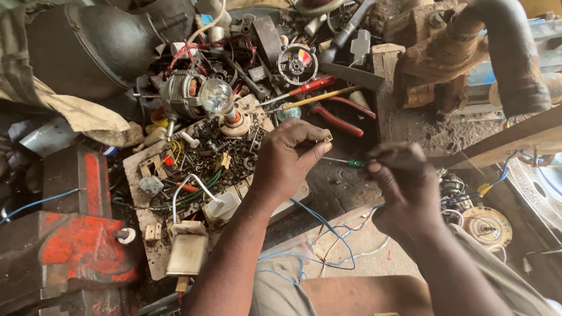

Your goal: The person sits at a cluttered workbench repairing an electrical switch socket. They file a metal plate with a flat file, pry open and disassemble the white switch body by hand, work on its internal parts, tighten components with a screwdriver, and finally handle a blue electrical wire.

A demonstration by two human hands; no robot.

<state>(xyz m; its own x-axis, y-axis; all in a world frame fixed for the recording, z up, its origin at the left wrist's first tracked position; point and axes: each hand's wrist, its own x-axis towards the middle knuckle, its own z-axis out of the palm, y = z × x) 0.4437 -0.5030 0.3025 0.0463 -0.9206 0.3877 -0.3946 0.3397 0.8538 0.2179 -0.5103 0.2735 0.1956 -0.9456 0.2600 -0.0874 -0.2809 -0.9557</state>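
Left hand [288, 157] pinched small brass terminal [327, 138] at fingertips, held up for access. Right hand [401, 182] closed around green-handled screwdriver [347, 161], tip aimed at terminal. Both right of light bulb [217, 96], above cluttered surface [349, 186].

The left hand [287, 157] pinches a small brass-coloured part [327, 139] between thumb and forefinger. The right hand [401, 185] grips a thin screwdriver with a green collar [350, 162], its tip pointing toward that part. Behind the hands, a clear light bulb [217, 96] stands on a cluttered board [140, 224] near a small motor [181, 93]. A red vise [75, 244] sits at the workbench's left edge, and blue wires [318, 242] trail below the hands.
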